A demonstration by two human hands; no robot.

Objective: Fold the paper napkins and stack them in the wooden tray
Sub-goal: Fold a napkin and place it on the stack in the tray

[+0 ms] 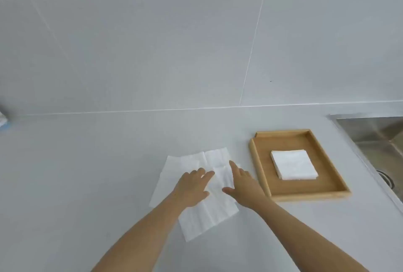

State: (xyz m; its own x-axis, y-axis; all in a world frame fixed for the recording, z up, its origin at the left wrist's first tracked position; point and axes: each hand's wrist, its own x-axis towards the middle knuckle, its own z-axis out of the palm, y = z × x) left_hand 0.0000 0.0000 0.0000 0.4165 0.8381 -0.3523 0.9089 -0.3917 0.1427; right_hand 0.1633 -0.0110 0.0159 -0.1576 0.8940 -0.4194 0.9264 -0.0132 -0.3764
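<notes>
White paper napkins [209,215] lie unfolded and overlapping on the grey counter, one spread further back [185,162]. My left hand [193,186] rests flat on them with fingers spread. My right hand [245,186] lies flat on their right edge, fingers pointing away. To the right stands the wooden tray [263,169], holding a small stack of folded white napkins [293,164] in its middle. Neither hand grips anything.
A steel sink [379,140] is sunk into the counter at the far right, with a drain fitting [387,179] near its edge. A grey tiled wall rises behind the counter. A blue-white object [3,120] shows at the left edge.
</notes>
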